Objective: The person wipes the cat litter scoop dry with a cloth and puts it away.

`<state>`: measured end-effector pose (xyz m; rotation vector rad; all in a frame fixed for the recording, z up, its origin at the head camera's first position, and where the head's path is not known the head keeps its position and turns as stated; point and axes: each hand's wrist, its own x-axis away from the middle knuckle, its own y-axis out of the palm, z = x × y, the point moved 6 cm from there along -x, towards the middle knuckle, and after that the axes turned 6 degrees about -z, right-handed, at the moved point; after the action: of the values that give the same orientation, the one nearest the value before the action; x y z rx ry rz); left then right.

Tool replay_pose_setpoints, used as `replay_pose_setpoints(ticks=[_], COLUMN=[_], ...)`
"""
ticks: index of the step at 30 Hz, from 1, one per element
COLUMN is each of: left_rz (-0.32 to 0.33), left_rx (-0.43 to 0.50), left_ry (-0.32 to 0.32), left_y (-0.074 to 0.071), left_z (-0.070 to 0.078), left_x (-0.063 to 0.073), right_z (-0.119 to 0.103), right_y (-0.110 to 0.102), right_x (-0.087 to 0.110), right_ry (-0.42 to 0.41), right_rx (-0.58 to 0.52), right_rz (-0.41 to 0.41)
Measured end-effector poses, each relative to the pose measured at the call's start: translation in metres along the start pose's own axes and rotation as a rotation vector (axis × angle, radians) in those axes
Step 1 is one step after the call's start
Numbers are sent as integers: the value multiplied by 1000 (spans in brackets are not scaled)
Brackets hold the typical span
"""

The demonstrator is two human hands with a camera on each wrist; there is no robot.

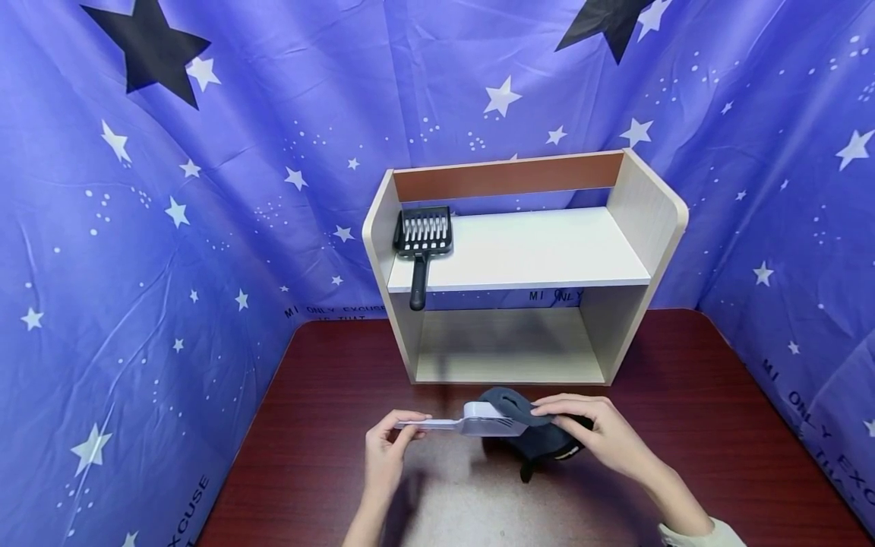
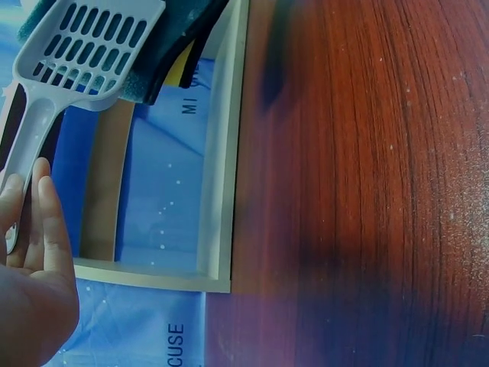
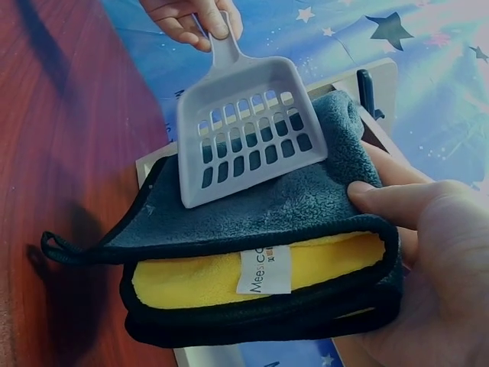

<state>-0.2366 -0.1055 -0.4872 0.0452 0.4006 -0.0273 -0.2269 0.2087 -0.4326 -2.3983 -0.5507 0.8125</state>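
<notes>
My left hand [image 1: 388,448] pinches the handle of a light grey slotted litter scoop [image 1: 481,420] between thumb and fingers. In my right hand [image 1: 608,433] is a folded towel [image 1: 547,441], dark grey-green outside. The right wrist view shows the towel [image 3: 244,218] with its yellow lining, black edging, a white label and a hanging loop. Against the towel's upper side lies the scoop's slotted head [image 3: 252,130]. Thumb and fingers of the right hand [image 3: 443,245] grip the towel's edge. Both things are held above the table, in front of the shelf.
A two-level shelf [image 1: 632,304] stands at the back of the dark red table [image 1: 307,425]. On its upper board, at the left, lies a black slotted scoop [image 1: 424,235], its handle jutting past the front edge. Blue star-patterned curtains [image 1: 273,152] surround the table.
</notes>
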Motion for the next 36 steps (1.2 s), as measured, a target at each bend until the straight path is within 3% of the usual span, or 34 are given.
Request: replay_pose_setpoints(ticks=[36], left_rz=[55], left_rx=[-5], left_ry=[-42], left_y=[-7], left_z=[0], left_x=[-2], right_z=[4], right_y=[-4], right_x=[12], right_ry=[4], right_rx=[-8], right_rz=[92])
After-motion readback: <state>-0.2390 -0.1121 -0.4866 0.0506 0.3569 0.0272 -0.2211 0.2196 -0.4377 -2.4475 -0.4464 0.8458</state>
